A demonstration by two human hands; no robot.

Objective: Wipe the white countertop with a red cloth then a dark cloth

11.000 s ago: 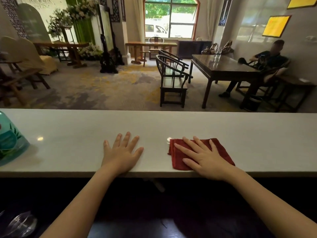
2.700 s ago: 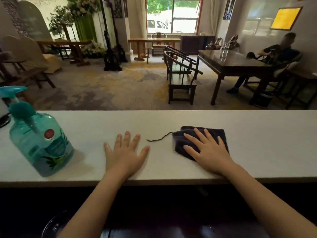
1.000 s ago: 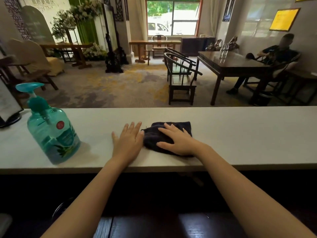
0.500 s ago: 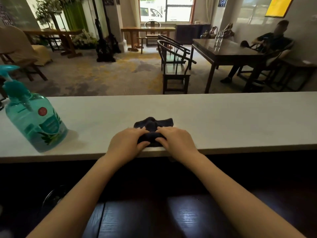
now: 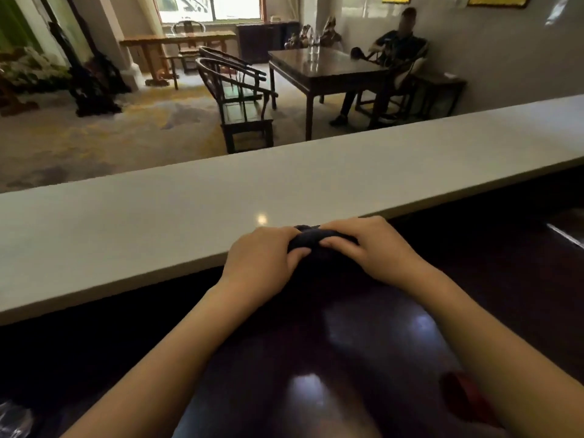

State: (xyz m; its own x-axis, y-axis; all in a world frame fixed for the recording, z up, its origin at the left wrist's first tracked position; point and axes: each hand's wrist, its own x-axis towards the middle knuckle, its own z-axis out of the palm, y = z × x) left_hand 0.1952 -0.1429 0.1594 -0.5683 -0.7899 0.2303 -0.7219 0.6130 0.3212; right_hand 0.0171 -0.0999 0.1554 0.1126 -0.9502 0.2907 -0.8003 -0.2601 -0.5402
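Fingers [image 5: 339, 246] of the right hand [image 5: 369, 248] and the left hand [image 5: 262, 257] were curled together and clamped on the bunched, soft dark cloth [image 5: 311, 238], which was held between both hands at the near edge of the smooth, long white countertop [image 5: 142, 222]. Wide bare surface was seen on the countertop left and right of the cloth. Below that near edge a glossy dark wooden surface [image 5: 316, 358] was seen, and on it, low at the right, part of a red cloth [image 5: 458, 393].

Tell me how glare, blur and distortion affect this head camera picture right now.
Head view: small glare spot on the white countertop beside the bunched dark cloth; broad reflections on the dark glossy lower surface; wide-angle tilt slants the counter; background furniture looks soft, slightly motion-blurred.
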